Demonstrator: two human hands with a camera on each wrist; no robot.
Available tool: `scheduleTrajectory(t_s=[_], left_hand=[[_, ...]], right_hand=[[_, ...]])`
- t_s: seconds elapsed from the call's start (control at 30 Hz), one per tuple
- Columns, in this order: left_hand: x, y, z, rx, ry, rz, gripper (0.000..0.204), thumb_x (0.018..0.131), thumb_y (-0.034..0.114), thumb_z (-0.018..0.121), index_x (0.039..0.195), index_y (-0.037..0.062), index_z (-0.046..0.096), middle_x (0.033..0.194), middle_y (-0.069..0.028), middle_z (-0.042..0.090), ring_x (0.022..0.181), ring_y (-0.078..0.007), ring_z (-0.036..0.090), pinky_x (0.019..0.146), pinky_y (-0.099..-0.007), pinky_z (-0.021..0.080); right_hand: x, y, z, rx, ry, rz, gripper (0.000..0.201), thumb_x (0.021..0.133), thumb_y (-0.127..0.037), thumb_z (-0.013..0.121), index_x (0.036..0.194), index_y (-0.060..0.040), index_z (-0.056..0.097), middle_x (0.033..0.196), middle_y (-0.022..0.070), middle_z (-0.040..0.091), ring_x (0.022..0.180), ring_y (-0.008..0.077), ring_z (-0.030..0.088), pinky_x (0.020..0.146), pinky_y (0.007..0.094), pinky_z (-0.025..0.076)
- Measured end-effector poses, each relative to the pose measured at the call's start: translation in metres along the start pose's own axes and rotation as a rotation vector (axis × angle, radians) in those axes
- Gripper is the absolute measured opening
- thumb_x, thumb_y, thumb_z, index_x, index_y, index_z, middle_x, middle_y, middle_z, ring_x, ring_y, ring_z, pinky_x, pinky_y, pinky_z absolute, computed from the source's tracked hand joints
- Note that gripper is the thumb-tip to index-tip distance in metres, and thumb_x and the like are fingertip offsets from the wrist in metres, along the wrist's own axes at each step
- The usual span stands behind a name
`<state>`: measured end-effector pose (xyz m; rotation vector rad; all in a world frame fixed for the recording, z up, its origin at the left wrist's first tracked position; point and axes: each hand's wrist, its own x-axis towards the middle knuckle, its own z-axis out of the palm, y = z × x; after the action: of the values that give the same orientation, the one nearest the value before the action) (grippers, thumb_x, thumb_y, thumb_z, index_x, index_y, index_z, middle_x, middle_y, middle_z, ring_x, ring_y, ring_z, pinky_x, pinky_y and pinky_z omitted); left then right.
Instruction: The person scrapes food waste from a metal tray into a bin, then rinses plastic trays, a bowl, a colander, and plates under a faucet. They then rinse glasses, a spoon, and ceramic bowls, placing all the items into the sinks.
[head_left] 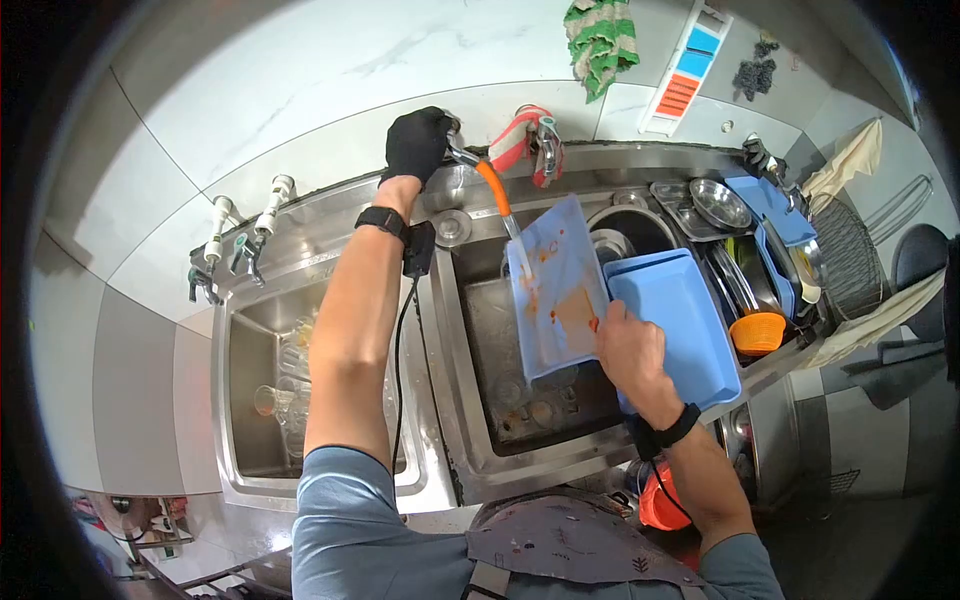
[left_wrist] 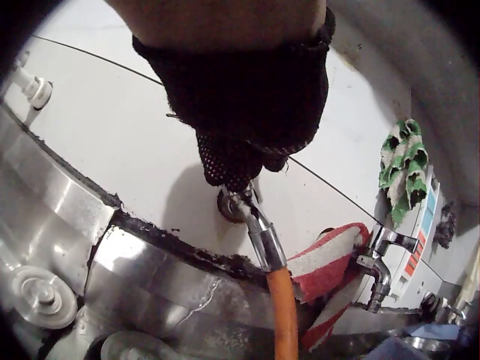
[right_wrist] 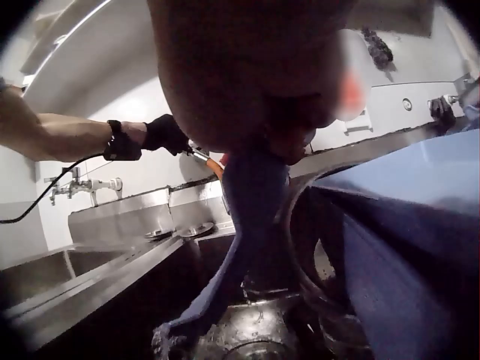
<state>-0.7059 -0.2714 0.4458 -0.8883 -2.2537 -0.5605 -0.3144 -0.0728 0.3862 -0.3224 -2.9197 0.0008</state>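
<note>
In a black glove, my left hand [head_left: 417, 145] grips the top of a metal tap [left_wrist: 251, 217] on the back wall, its fingers hiding the handle. An orange hose [head_left: 492, 186] runs from the tap's spout, and a thin stream of water falls from its end. My bare right hand [head_left: 634, 358] holds a blue plastic tray [head_left: 535, 335] by its near right edge. The tray hangs tilted over the right sink basin [head_left: 485, 390], under the hose. Reddish-orange stains and food bits streak its inside.
A second blue tray [head_left: 690, 320] stands right of the held one, beside a large metal pot [head_left: 640, 222]. Glasses [head_left: 290, 385] lie in the left basin. A red-striped cloth [head_left: 515, 138] drapes the neighbouring tap. An orange basket [head_left: 757, 334] and metal dishes sit at the right.
</note>
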Motion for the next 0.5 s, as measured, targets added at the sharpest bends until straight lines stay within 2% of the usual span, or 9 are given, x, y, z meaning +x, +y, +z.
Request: scheduleTrajectory(t_s=[0.03, 0.27, 0.33, 0.5], left_hand=[[0.000, 0.000, 0.000, 0.024, -0.049, -0.004, 0.018, 0.084, 0.018, 0.063, 0.097, 0.0148, 0.075, 0.098, -0.0094, 0.072, 0.090, -0.0323, 0.069, 0.076, -0.0411, 0.056], [0.000, 0.005, -0.004, 0.026, -0.072, -0.054, 0.019, 0.084, 0.017, 0.063, 0.098, 0.0160, 0.075, 0.098, -0.0094, 0.071, 0.091, -0.0317, 0.069, 0.076, -0.0411, 0.055], [0.001, 0.002, 0.000, -0.036, 0.035, -0.015, 0.023, 0.089, 0.029, 0.061, 0.090, 0.0131, 0.077, 0.086, -0.0148, 0.072, 0.082, -0.0357, 0.069, 0.074, -0.0450, 0.054], [-0.001, -0.003, 0.005, -0.067, 0.058, 0.006, 0.023, 0.089, 0.029, 0.061, 0.090, 0.0122, 0.077, 0.087, -0.0146, 0.073, 0.082, -0.0352, 0.069, 0.075, -0.0447, 0.054]], right_hand=[[0.000, 0.001, 0.004, 0.032, 0.001, 0.017, 0.018, 0.091, -0.019, 0.062, 0.088, -0.0030, 0.053, 0.076, 0.0164, 0.068, 0.063, 0.0357, 0.070, 0.054, 0.0457, 0.057], [-0.001, 0.012, 0.052, 0.085, 0.075, 0.016, 0.019, 0.089, -0.019, 0.063, 0.087, -0.0037, 0.052, 0.076, 0.0161, 0.067, 0.062, 0.0371, 0.069, 0.054, 0.0468, 0.057], [-0.002, 0.013, 0.062, 0.104, 0.088, 0.043, 0.020, 0.087, -0.020, 0.065, 0.088, -0.0048, 0.051, 0.076, 0.0153, 0.067, 0.062, 0.0364, 0.069, 0.054, 0.0466, 0.056], [0.003, 0.023, 0.080, 0.056, 0.079, -0.051, 0.020, 0.085, -0.017, 0.067, 0.089, -0.0049, 0.051, 0.077, 0.0155, 0.068, 0.064, 0.0366, 0.069, 0.055, 0.0460, 0.057]])
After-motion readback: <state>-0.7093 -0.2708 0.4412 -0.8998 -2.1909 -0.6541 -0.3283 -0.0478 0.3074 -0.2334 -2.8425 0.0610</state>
